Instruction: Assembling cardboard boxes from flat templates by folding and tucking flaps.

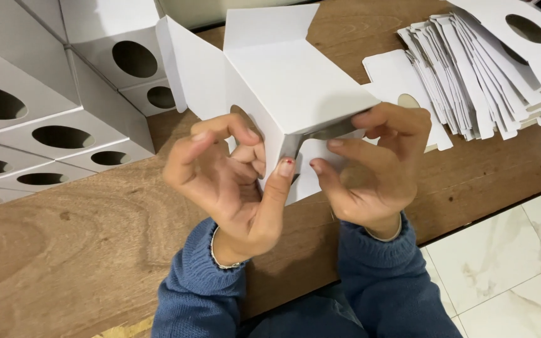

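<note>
Both my hands hold a white cardboard box (289, 81) above the wooden table (82, 231), its far flaps standing open. My left hand (230, 181) grips the box's near left corner, thumb pressed on the front flap, fingers curled by an oval hole in its side. On the right, my right hand (377, 166) pinches the near flap, with the fingers on the top edge and the thumb underneath. Blue knitted sleeves cover both wrists.
Several assembled white boxes with oval holes (64, 134) are stacked at the left. A fanned pile of flat, unfolded box blanks (471, 75) lies at the right. Beyond the table's near edge there is white marble floor (508, 269).
</note>
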